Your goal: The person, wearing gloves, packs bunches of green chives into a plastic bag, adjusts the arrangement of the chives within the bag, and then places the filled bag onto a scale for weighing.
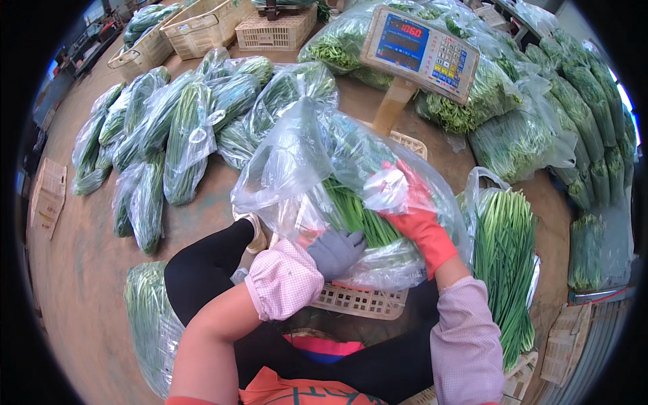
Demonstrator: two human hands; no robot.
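Note:
A clear plastic bag [283, 169] of long green stalks [354, 212] lies on a perforated plastic crate [358, 304] in front of me. My left hand [335, 253], in a grey glove, has its fingers curled on the stalks at the bag's lower opening. My right hand [415, 226], in a red glove, grips the bag's right side, its fingertips partly under plastic. Behind the bag stands a scale's display [418, 54] on a post. A loose bundle of long green leaves [499, 270] lies to my right.
Bagged vegetables [189, 135] lie on the brown floor at the left, with another bundle [145, 317] beside my leg. Crates [273, 34] stand at the back. Big bags of greens [472, 101] and stacked long bundles [590, 121] fill the right. Flattened crates or cartons [50, 189] lie far left.

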